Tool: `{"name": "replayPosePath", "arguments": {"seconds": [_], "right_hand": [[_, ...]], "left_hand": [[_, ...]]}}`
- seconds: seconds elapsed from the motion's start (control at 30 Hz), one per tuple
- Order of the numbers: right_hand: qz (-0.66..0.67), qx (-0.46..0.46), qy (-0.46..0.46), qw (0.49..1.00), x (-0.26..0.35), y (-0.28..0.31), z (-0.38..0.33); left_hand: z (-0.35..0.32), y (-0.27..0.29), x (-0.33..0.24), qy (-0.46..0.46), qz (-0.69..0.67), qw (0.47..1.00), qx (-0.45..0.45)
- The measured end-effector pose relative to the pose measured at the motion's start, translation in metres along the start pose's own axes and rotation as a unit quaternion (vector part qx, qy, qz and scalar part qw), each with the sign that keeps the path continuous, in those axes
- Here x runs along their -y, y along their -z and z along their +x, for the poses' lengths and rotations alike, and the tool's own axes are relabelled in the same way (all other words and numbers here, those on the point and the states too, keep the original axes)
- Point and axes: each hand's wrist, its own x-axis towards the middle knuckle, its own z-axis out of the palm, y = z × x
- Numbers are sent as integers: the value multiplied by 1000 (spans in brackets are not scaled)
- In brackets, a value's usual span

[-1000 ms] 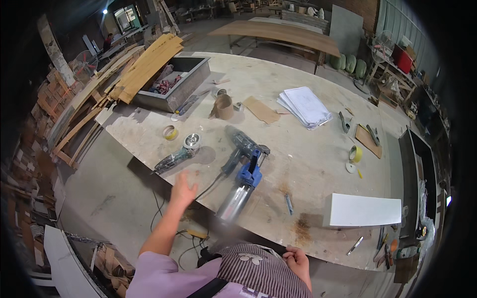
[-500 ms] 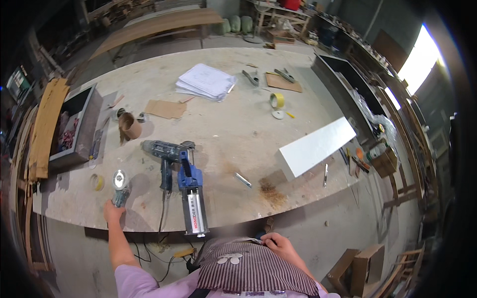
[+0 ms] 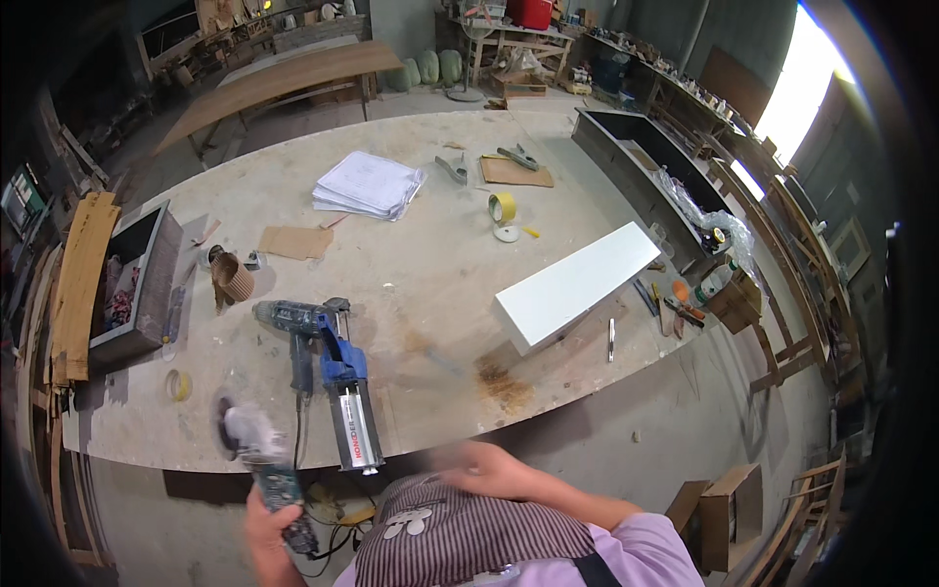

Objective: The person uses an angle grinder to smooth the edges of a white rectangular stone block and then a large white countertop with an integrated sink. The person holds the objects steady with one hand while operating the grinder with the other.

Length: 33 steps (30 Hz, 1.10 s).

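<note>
My left hand (image 3: pixel 264 525) is wrapped around the body of an angle grinder (image 3: pixel 277 479), over the near left edge of the table. The grinder's head and disc are smeared by motion and point away from me. Close to my striped apron (image 3: pixel 479 533) is my right hand (image 3: pixel 489 472); its fingers are blurred, so I cannot see whether they hold anything. To the right of the grinder, a blue cartridge gun (image 3: pixel 344 364) with a silver tube lies on the table. Beside it rests a dark corded power tool (image 3: pixel 295 321) with a pistol grip.
A long white box-shaped piece (image 3: pixel 577 284) lies on the right of the worktable (image 3: pixel 411 274). Paper sheets (image 3: pixel 367 186), yellow tape (image 3: pixel 501 206) and a cardboard tube (image 3: pixel 233 279) are farther off. Open troughs stand left (image 3: pixel 142 279) and right (image 3: pixel 646 176). A cardboard box (image 3: pixel 734 509) sits on the floor.
My left hand has drawn the angle grinder off the table toward me, and it has swung upright. My right hand has moved up and left across the apron. The view has shifted right.
</note>
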Motion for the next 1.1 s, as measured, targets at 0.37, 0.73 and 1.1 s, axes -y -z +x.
{"name": "replayPosePath", "arguments": {"seconds": [0.37,0.73,1.1], "right_hand": [[374,-186,214,883,51,66,-85],[568,-275,433,644,-36,178,-239],[587,-241,450,628,-61,211,-267]], "left_hand": [[-11,-327,-54,-189,212,827,485],[-70,-460,22,-44,172,663,727],[-98,-493,53,-108,225,675,694]]}}
